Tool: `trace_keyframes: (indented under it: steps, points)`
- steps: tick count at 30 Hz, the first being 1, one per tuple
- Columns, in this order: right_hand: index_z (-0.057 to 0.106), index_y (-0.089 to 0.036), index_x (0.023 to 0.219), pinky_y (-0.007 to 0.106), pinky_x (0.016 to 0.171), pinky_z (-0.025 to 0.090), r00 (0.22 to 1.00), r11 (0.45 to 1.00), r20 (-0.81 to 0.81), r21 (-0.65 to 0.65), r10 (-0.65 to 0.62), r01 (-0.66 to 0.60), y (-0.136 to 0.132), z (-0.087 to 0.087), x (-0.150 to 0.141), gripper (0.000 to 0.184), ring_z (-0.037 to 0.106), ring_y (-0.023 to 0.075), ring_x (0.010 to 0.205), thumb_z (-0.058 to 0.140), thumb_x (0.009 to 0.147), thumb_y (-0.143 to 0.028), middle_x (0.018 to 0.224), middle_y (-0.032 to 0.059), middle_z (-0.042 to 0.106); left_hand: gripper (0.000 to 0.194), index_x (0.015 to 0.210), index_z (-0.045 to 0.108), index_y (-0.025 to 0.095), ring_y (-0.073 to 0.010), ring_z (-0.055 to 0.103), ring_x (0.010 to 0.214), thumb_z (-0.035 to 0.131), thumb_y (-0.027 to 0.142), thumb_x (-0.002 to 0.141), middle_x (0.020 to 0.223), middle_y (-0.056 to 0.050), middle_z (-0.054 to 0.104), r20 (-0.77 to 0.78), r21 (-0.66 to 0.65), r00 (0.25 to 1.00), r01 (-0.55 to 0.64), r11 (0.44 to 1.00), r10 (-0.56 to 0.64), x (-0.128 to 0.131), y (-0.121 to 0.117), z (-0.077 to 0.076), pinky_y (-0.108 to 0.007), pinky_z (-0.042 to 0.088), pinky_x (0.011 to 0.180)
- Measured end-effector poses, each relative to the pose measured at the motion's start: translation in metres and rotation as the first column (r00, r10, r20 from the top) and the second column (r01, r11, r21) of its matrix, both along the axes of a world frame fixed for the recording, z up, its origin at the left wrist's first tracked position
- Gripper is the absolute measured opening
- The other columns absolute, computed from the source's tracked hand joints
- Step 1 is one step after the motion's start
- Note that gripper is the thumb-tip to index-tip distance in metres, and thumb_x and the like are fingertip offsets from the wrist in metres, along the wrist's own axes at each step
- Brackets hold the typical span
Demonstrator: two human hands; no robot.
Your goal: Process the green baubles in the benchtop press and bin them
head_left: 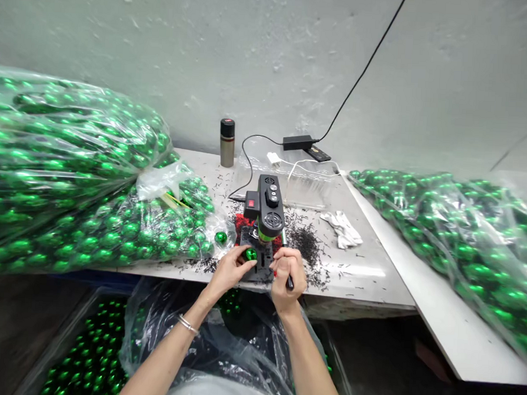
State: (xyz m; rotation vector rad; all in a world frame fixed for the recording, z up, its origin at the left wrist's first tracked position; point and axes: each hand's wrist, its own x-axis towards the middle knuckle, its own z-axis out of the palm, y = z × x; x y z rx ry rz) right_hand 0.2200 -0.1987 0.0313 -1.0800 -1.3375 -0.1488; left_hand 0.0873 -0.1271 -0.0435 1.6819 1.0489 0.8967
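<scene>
A small black bench machine [270, 207] with a red switch stands on the table in front of me. Just below its head, my left hand [233, 269] pinches a shiny green ball [250, 254] between thumb and fingers, over the slotted base. My right hand [289, 275] is closed around a black lever handle [289, 282] at the machine's right side. A bit of red shows at the right fingertips, too small to name. Small red pieces [243, 222] and a heap of small black pieces [304, 244] lie around the machine.
Clear bags of green balls [61, 181] lie at left, with another bag [460, 237] at right. A bottle [227, 142], power adapter [298, 142], cables and white glove [342, 229] sit on the table. Below the edge, a bin [92, 347] holds more balls.
</scene>
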Motion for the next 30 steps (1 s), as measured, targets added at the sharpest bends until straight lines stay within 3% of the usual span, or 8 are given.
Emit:
trace_keyframes:
  steps: [3, 7, 16, 24, 30]
  points:
    - [0.050, -0.021, 0.073, 0.028, 0.061, 0.046, 1.000, 1.000, -0.002, 0.004, -0.004, 0.004, 0.000, 0.000, 0.000, 0.026, 0.058, 0.0128, 0.069, 0.042, 0.095, -0.011, 0.075, 0.0008, 0.055, 0.035, 0.116, 0.066, 0.017, -0.0195, 0.067, 0.079, 0.067, 0.031, 0.084, 0.108, -0.010, 0.069, -0.172, 0.208, 0.985, 0.066, 0.976, -0.030, 0.004, 0.004, 0.000, -0.034, 0.056, 0.077]
    - [0.050, -0.021, 0.073, 0.028, 0.061, 0.046, 1.000, 1.000, 0.000, -0.002, -0.006, 0.006, 0.000, -0.001, -0.001, 0.026, 0.058, 0.0128, 0.070, 0.042, 0.095, -0.011, 0.076, 0.0007, 0.056, 0.032, 0.119, 0.062, 0.017, -0.0264, 0.068, 0.102, 0.063, 0.029, 0.090, 0.117, -0.013, 0.067, -0.286, 0.341, 0.958, 0.129, 0.931, -0.028, 0.007, 0.009, 0.001, -0.038, 0.055, 0.088]
    - [0.051, -0.021, 0.073, 0.028, 0.062, 0.046, 1.000, 1.000, -0.005, -0.003, -0.007, 0.007, -0.001, -0.001, -0.001, 0.026, 0.057, 0.0132, 0.069, 0.042, 0.095, -0.012, 0.077, 0.0011, 0.056, 0.031, 0.118, 0.064, 0.016, -0.0277, 0.068, 0.102, 0.064, 0.032, 0.091, 0.113, -0.012, 0.070, -0.404, 0.332, 0.910, 0.245, 0.911, -0.098, 0.003, 0.008, 0.004, -0.037, 0.054, 0.087]
    - [0.051, -0.021, 0.074, 0.027, 0.063, 0.046, 1.000, 1.000, 0.014, 0.010, 0.011, -0.011, -0.001, -0.001, 0.000, 0.025, 0.057, 0.0128, 0.072, 0.042, 0.095, -0.010, 0.077, 0.0008, 0.055, 0.030, 0.114, 0.068, 0.016, -0.0286, 0.065, 0.103, 0.061, 0.037, 0.093, 0.110, -0.012, 0.070, -0.434, 0.395, 0.900, 0.157, 0.905, 0.033, 0.015, 0.011, -0.002, -0.044, 0.049, 0.090]
    - [0.052, -0.021, 0.076, 0.028, 0.063, 0.047, 1.000, 1.000, 0.021, -0.001, 0.018, -0.018, -0.001, -0.007, 0.002, 0.024, 0.058, 0.0138, 0.072, 0.042, 0.095, -0.012, 0.078, 0.0015, 0.056, 0.031, 0.115, 0.067, 0.018, -0.0266, 0.063, 0.103, 0.061, 0.038, 0.092, 0.109, -0.010, 0.068, -0.363, 0.456, 0.926, 0.077, 0.886, 0.107, 0.017, 0.008, -0.014, -0.042, 0.045, 0.091]
